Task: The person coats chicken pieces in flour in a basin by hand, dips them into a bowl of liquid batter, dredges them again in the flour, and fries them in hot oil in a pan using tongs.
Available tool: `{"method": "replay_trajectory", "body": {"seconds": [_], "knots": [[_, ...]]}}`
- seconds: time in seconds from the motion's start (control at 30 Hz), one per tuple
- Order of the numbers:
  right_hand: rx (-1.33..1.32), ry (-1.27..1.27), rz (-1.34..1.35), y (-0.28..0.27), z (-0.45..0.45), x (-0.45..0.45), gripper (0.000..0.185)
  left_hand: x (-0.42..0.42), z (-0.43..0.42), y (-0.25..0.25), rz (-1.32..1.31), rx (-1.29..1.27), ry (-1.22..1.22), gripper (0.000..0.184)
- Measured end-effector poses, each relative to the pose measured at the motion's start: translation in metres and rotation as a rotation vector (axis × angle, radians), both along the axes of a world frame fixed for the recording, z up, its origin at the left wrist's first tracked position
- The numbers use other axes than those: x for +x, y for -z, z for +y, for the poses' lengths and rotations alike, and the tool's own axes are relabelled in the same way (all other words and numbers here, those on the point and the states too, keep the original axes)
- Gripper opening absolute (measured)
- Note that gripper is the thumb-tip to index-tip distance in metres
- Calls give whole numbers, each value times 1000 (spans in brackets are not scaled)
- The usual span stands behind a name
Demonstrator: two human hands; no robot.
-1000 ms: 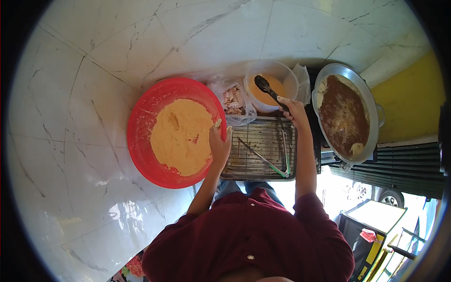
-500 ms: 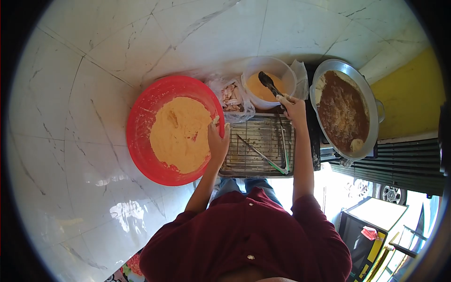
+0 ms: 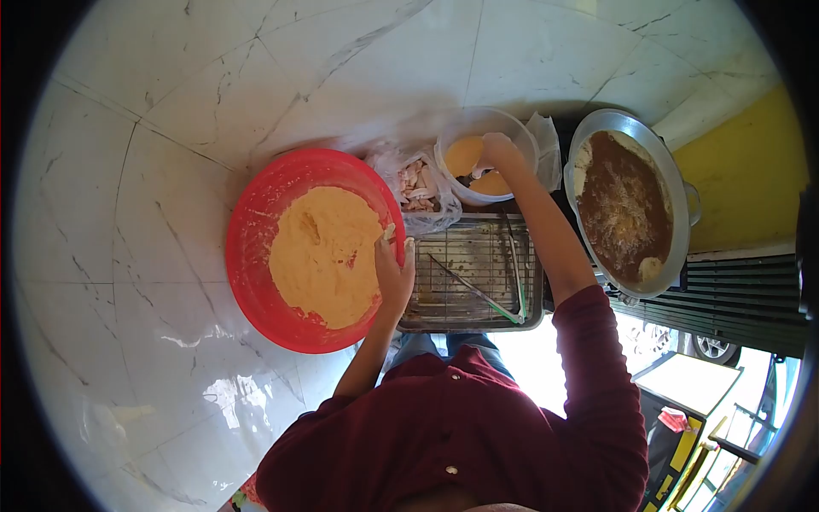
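My left hand (image 3: 392, 277) grips the right rim of a red basin (image 3: 247, 247), its flour-dusted fingers inside and thumb outside. Pale orange flour-like powder (image 3: 328, 256) fills the basin's bottom. My right hand (image 3: 502, 154) is down inside a clear plastic tub (image 3: 450, 125), closed on a dark utensil (image 3: 463, 180) with a rounded black end. Orange liquid (image 3: 463, 154) lies in that tub around the utensil. Most of the utensil is hidden by the hand. Between basin and tub, pieces of raw meat (image 3: 418, 185) sit in a clear plastic bag (image 3: 444, 220).
A wire rack in a metal tray (image 3: 535, 320) stands nearest my body, with green-ended metal tongs (image 3: 518, 282) on it. At right, a large metal pan (image 3: 680, 218) holds bubbling brown oil (image 3: 618, 200). White marbled tiles (image 3: 358, 51) rise behind.
My right hand has moved from above the tub's near edge into it, lowering the utensil's black end toward the orange liquid. The left hand stays at the basin's rim.
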State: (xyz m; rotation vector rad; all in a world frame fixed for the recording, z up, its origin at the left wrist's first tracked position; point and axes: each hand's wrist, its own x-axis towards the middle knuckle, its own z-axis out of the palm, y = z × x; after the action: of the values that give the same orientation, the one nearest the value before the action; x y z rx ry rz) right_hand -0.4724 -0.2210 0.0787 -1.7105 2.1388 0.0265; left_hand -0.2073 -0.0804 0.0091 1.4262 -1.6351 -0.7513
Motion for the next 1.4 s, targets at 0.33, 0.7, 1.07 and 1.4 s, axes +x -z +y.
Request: {"method": "replay_trajectory", "body": {"seconds": [0.33,0.7,1.07,1.4], "knots": [[307,-229,129,18,1,-1,37,0,-3,0,14,47,8,42],[107,-33,-289,2,29,-32,29,-1,-4,-2,3,53,8,42],[-182,370,-472,-3,96,-11,38,-1,-2,-5,0,19,6,42],[-290,803,-1303,-9,147,12,30,-2,-1,-5,10,6,-3,41]]}}
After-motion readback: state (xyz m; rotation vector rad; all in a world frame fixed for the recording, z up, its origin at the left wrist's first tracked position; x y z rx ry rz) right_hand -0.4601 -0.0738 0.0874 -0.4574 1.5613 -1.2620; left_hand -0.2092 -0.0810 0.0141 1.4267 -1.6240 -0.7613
